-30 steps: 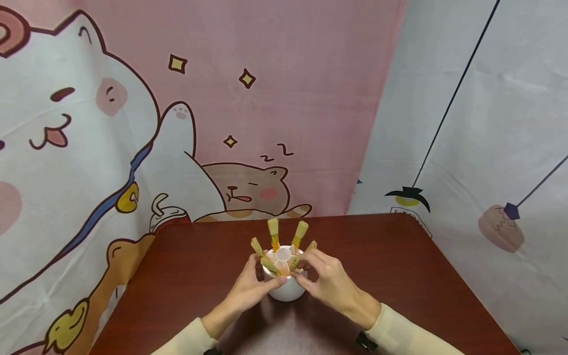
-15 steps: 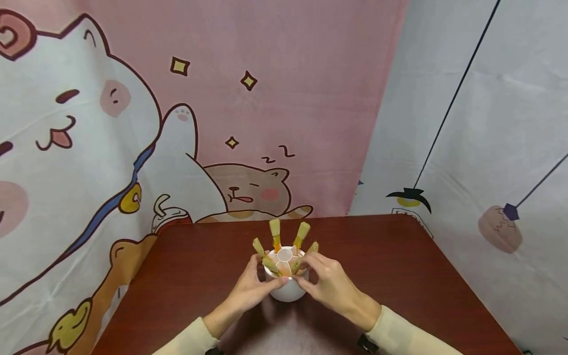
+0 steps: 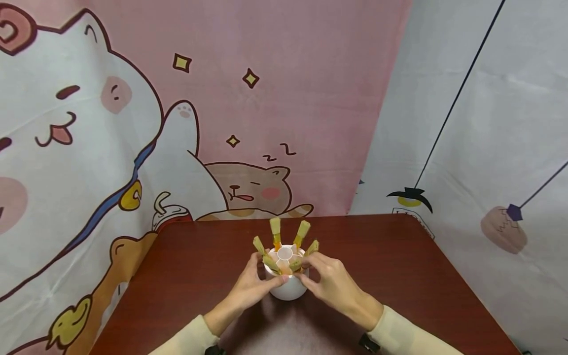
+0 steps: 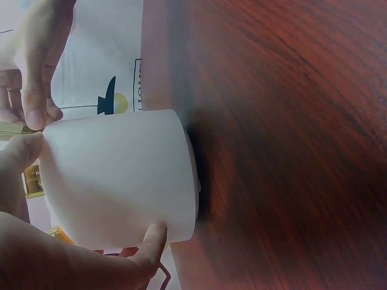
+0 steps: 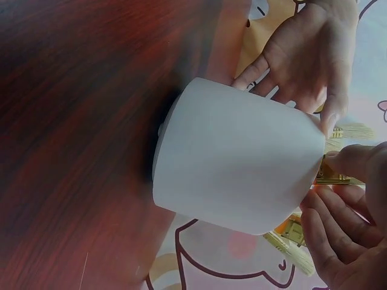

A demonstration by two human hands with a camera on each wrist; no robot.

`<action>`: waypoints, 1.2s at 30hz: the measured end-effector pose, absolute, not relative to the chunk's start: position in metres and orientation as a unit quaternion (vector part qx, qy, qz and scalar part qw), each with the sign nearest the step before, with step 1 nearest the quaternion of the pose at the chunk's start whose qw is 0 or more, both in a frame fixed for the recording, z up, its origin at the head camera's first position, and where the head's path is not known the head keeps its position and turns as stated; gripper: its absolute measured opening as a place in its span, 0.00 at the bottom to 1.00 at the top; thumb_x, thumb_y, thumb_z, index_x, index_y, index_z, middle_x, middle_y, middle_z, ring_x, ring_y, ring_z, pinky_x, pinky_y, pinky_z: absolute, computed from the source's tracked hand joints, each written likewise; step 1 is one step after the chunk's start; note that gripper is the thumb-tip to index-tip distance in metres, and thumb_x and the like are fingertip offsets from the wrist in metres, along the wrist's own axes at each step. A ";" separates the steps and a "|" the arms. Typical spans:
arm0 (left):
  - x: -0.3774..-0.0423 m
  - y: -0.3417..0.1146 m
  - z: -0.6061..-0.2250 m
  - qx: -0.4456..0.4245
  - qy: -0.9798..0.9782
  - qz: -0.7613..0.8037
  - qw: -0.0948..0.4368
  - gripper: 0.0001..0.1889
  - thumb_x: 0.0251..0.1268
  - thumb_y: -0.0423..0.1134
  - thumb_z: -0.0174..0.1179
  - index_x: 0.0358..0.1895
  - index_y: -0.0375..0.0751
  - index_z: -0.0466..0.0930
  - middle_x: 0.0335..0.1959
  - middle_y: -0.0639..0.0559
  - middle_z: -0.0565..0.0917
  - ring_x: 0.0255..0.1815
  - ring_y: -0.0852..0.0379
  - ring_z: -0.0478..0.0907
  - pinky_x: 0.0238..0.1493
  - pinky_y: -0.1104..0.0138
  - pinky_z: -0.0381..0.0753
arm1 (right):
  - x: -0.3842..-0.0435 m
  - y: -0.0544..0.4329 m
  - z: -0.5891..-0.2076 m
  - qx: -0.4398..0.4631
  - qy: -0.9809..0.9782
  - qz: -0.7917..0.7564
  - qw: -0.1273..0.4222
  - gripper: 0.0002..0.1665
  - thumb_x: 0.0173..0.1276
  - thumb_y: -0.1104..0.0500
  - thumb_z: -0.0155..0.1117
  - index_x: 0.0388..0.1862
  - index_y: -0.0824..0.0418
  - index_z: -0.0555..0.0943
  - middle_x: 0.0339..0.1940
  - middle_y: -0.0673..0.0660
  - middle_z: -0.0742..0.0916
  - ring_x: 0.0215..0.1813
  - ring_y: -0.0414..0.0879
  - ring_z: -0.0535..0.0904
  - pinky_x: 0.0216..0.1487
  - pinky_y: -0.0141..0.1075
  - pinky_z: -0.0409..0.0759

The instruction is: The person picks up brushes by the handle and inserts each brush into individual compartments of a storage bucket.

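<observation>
A rounded white holder (image 3: 288,290) stands on the table, its top split into compartments round a central ring. Several brushes (image 3: 275,227) with pale bristles and gold ferrules poke up from it, bristles upward and leaning outward. My left hand (image 3: 250,288) holds the holder from the left, thumb at the near rim and a fingertip against its wall in the left wrist view. With thumb and fingers, my right hand (image 3: 337,286) pinches a brush (image 5: 331,172) by its gold ferrule at the near right of the rim. The brush's handle is hidden inside the holder.
The reddish-brown wooden table (image 3: 377,246) extends around the holder on all sides. Behind it hangs a pink cloth (image 3: 310,98) with cartoon animals, and a pale cloth (image 3: 479,123) hangs on the right.
Both hands keep their places on the holder and brush. The head view has shifted only slightly.
</observation>
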State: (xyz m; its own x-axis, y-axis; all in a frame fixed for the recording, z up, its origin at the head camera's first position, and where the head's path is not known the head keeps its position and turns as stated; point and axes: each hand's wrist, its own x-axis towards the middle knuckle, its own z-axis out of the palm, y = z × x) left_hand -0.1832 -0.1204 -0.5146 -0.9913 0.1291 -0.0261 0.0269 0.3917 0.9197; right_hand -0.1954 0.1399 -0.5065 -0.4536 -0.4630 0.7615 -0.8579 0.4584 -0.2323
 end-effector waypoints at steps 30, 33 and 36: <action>-0.183 -0.124 -0.519 0.054 0.834 0.548 0.044 0.50 0.65 0.57 0.87 0.83 0.39 0.71 0.73 0.41 0.86 0.68 0.47 0.88 0.67 0.48 0.89 | -0.202 0.177 -0.496 0.380 -0.752 0.344 0.414 0.08 0.86 0.55 0.74 0.42 0.53 0.92 0.34 0.43 0.93 0.35 0.37 0.90 0.39 0.32 0.89; -0.182 -0.126 -0.520 0.061 0.831 0.551 0.044 0.49 0.66 0.56 0.87 0.82 0.39 0.72 0.73 0.40 0.85 0.68 0.47 0.89 0.67 0.47 0.91 | -0.204 0.182 -0.496 0.368 -0.749 0.351 0.425 0.08 0.85 0.58 0.74 0.41 0.53 0.93 0.33 0.44 0.93 0.33 0.37 0.90 0.38 0.31 0.89; -0.181 -0.127 -0.520 0.069 0.830 0.552 0.042 0.49 0.65 0.55 0.87 0.82 0.39 0.71 0.74 0.38 0.84 0.69 0.44 0.90 0.66 0.46 0.92 | -0.206 0.187 -0.497 0.354 -0.751 0.350 0.433 0.05 0.81 0.62 0.76 0.41 0.54 0.93 0.34 0.45 0.94 0.34 0.38 0.91 0.39 0.33 0.89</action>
